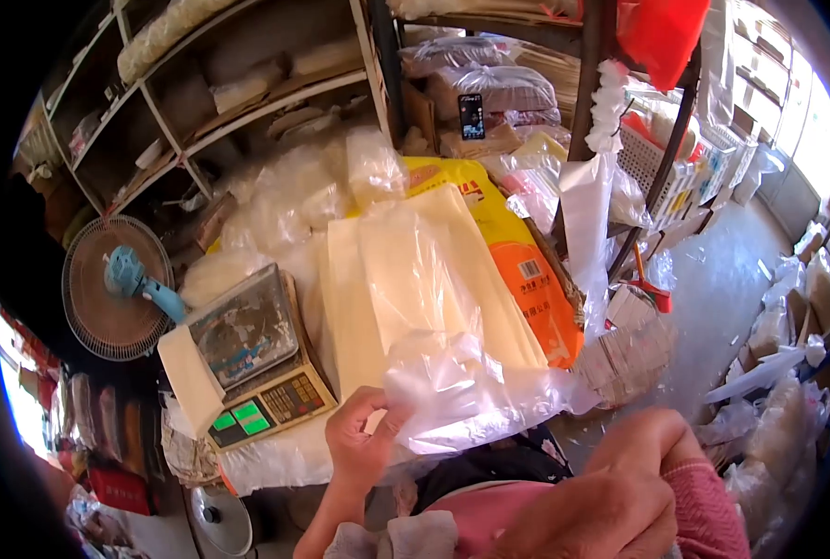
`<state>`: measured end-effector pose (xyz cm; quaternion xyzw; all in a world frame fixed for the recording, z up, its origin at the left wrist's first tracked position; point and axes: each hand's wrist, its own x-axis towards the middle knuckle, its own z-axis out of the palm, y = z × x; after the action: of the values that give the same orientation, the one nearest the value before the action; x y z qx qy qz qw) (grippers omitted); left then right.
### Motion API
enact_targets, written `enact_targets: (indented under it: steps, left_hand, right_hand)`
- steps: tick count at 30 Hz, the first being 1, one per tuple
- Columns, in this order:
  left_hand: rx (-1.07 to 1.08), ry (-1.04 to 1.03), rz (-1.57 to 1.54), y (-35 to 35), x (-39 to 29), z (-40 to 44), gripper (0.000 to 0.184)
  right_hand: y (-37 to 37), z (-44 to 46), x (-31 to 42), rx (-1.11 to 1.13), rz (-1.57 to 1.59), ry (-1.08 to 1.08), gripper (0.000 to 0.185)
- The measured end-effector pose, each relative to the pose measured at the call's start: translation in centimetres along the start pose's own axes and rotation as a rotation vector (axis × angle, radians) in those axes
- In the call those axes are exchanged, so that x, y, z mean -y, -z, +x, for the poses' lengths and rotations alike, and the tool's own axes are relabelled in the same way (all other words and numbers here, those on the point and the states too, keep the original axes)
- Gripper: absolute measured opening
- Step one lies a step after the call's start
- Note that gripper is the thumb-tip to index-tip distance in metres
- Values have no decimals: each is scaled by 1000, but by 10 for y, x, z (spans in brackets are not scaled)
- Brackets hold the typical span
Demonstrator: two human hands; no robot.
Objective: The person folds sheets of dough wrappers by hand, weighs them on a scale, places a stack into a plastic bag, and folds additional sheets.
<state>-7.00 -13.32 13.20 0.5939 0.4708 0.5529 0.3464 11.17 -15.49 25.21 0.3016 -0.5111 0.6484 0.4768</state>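
From where I stand, the person is at a bench (285,466) covered in clear plastic, with the left hand (364,429) at its near edge. That hand's grip is pinched together, thumb against fingers, on a clear plastic bag (441,368). The bag lies crumpled over the front of a stack of cream sheets (352,312), which fills the middle of the bench and runs away from the person. The right arm (601,522) is bent low, close to the body; I can't make out its hand clearly, so I cannot tell how that grip stands.

Just beside the stack, on the left, sits a scale (296,396) with green display windows and a worn, flat pan (247,326). A loose cream sheet (190,377) hangs over its left side. Beyond it a fan (128,272) with a blue hub faces the bench.

A yellow and orange sack (538,296) lies along the right of the stack, partly beneath it. Clear bags (289,200) are heaped at the far side, in front of shelves (163,116). A phone (472,116) stands upright among wrapped packs (503,88). At the upper right hangs a red bag (662,39), with a white basket (640,154) below it.
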Motion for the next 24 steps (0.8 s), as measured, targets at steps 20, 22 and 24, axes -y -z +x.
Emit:
enact_targets:
  steps: [20,22,24]
  left_hand:
    - [94,-86,328,-6,5,-2,9]
    - [70,-73,301,-6,8,-3,13]
    - [76,-25,266,-7,11,-5,11]
  right_hand:
    - [123,-69,-3,-87,-1339,-671,27]
    - [127,-77,-7,-135,-1268,-709,17]
    - [127,-83,-7,-156,-1211,-760,13]
